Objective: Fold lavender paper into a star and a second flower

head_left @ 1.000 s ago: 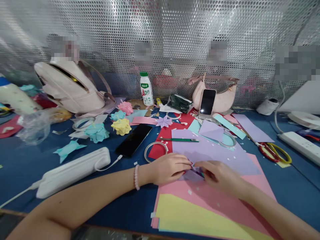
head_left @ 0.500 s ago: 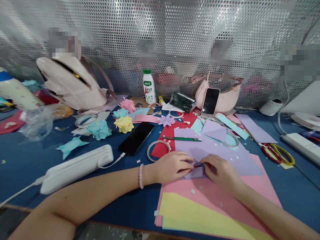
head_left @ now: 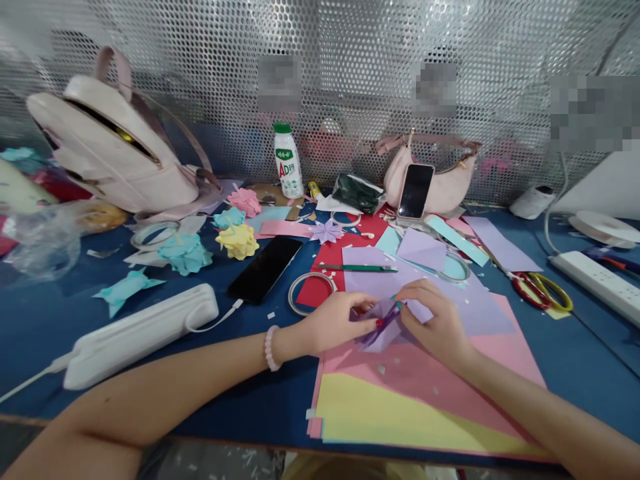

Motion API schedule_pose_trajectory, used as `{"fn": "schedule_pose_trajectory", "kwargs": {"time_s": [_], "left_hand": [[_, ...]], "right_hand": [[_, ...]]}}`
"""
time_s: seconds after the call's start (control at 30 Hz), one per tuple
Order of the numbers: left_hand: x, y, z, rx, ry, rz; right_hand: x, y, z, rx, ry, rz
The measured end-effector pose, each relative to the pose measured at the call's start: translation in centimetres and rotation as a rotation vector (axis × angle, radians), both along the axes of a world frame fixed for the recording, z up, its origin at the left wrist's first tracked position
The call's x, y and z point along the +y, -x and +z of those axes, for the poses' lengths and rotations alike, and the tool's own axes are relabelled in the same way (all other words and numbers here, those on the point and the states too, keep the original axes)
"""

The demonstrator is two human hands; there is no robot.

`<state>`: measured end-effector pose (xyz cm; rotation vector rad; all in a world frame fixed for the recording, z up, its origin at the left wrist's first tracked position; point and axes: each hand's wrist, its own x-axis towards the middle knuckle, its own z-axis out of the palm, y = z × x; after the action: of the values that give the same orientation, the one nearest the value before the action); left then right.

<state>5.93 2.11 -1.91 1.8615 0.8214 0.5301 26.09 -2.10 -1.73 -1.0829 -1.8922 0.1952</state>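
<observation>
Both hands grip a folded piece of purple paper (head_left: 381, 333) above the stack of coloured sheets. My left hand (head_left: 336, 323) pinches its left side, the thumb with a red nail lying across the front. My right hand (head_left: 434, 319) is closed on its upper right edge between thumb and fingertips. Beneath them lie a large lilac sheet (head_left: 480, 310), a pink sheet (head_left: 500, 373) and a yellow sheet (head_left: 380, 410). Just beyond my hands rests a green craft knife (head_left: 365, 268). A roll of tape (head_left: 291, 303) stands flat near my left wrist.
Left of my hands lie a black phone (head_left: 265, 268), a white power bank (head_left: 143, 337) and folded paper flowers (head_left: 237, 241). Behind are a bottle (head_left: 289, 163), a backpack (head_left: 120, 153) and a small handbag (head_left: 453, 183). Scissors (head_left: 531, 291) and a power strip (head_left: 600, 283) lie at right.
The purple paper has been raised and tilted up off the sheets, and its folds stand more open. My left thumb has come round to its front. The view has shifted slightly.
</observation>
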Motion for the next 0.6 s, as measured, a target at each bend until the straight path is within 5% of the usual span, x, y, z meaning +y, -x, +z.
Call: {"fn": "schedule_pose_trajectory", "kwargs": {"time_s": [0.27, 0.6], "left_hand": [[0.1, -0.1, 0.0, -0.056, 0.012, 0.087], [-0.4, 0.0, 0.1, -0.158, 0.182, 0.093]], "right_hand": [[0.6, 1.3, 0.3, 0.147, 0.245, -0.088], [0.4, 2.0, -0.3, 0.096, 0.072, -0.054]]}}
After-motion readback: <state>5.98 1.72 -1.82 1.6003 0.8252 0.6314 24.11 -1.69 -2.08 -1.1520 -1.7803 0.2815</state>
